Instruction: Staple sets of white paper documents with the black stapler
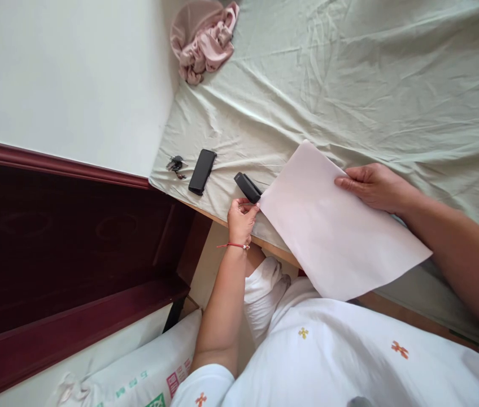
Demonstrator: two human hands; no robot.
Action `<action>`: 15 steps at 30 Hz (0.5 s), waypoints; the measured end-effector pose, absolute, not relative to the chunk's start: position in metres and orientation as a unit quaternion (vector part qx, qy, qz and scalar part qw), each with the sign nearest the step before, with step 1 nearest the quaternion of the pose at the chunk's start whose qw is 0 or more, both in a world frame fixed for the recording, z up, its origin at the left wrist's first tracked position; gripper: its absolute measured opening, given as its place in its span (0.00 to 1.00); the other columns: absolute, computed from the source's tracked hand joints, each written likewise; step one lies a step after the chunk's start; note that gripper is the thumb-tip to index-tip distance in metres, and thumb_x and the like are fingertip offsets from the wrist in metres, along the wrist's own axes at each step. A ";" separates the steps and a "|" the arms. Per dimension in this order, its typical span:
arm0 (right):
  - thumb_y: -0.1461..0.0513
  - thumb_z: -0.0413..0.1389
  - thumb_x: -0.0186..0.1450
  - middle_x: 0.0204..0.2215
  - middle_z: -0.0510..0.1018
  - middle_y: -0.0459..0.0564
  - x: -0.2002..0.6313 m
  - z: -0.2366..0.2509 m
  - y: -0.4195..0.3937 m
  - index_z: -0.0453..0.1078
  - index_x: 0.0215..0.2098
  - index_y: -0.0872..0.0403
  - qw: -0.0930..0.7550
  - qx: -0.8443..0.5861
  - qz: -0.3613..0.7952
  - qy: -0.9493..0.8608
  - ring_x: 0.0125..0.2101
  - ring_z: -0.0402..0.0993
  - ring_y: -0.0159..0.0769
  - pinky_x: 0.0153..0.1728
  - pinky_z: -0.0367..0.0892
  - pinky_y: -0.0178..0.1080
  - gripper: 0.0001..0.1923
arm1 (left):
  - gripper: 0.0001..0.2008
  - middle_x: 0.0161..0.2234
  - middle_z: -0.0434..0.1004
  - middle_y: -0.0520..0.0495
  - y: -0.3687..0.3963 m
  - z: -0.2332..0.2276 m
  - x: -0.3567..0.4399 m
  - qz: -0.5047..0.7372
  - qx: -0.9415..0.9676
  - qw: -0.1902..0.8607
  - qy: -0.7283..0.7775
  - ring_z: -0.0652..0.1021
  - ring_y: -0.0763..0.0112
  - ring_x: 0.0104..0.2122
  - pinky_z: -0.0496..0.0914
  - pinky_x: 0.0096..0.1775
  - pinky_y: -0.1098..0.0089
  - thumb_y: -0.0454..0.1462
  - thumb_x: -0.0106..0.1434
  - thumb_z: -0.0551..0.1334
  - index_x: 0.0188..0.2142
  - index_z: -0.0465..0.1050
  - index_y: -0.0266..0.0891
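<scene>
A blank white sheet of paper (341, 232), perhaps more than one layer, slants across the front edge of a cloth-covered surface. My right hand (373, 186) grips its far right edge, thumb on top and fingers beneath. At the opposite left corner, my left hand (243, 219) is closed in a pinch on the paper's tip; a red string bracelet circles that wrist. Just beyond those fingertips lies a black stapler (248, 187), its near end right by the paper corner. Whether the corner sits inside the stapler's jaw, I cannot tell.
To the left of the stapler lie a black phone (202, 172) and a bunch of keys (175, 164). Crumpled pink fabric (205, 42) rests at the back by the wall. Wrinkled pale green cloth (370, 85) covers the surface. A dark red wooden panel (65, 237) stands at left, above a white printed sack (146, 367).
</scene>
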State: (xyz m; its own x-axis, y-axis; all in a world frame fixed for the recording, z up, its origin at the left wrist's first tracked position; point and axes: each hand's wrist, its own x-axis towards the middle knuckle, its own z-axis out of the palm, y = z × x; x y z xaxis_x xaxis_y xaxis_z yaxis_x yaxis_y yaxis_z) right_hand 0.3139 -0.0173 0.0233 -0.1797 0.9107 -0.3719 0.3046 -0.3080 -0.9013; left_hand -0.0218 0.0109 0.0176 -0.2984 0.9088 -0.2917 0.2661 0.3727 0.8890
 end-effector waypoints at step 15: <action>0.42 0.57 0.68 0.22 0.71 0.48 0.310 0.028 -0.016 0.71 0.25 0.51 0.238 -0.618 0.504 -0.554 0.23 0.66 0.35 0.25 0.59 0.40 0.25 | 0.13 0.23 0.74 0.54 0.007 -0.007 -0.028 0.394 0.489 0.352 0.694 0.69 0.77 0.20 0.62 0.26 0.74 0.43 0.61 0.71 0.38 0.75 0.38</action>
